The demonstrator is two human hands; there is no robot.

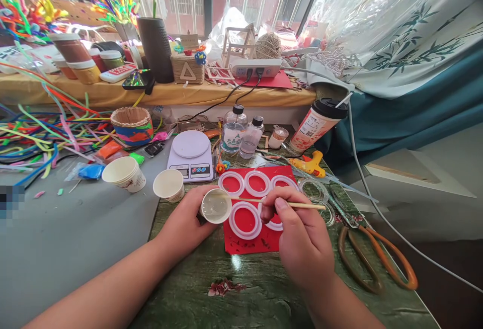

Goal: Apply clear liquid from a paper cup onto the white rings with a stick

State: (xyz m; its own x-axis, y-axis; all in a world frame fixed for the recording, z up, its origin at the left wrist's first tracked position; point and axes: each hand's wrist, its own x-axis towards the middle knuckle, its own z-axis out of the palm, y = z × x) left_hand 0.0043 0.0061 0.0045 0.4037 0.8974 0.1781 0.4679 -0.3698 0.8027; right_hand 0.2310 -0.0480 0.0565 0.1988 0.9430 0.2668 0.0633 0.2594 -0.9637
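Observation:
My left hand (188, 217) is wrapped round a paper cup (216, 207) tilted toward me, with clear liquid inside. Pinched in my right hand (302, 228) is a thin wooden stick (307, 206), lying nearly level, its left end at the cup's rim. Several white ring moulds (245, 221) rest on a red sheet (252, 246) under and between my hands; my right hand partly hides some of them. An upright paper cup (168, 186) stands just left of my left hand.
A white scale (189, 155), two clear bottles (233, 130) and a takeaway cup (319, 122) stand behind. Stacked paper cups (124, 174) are at left. On the right lie a yellow glue gun (311, 164) and orange-handled scissors (392, 258); a white cable (368, 183) hangs beyond them.

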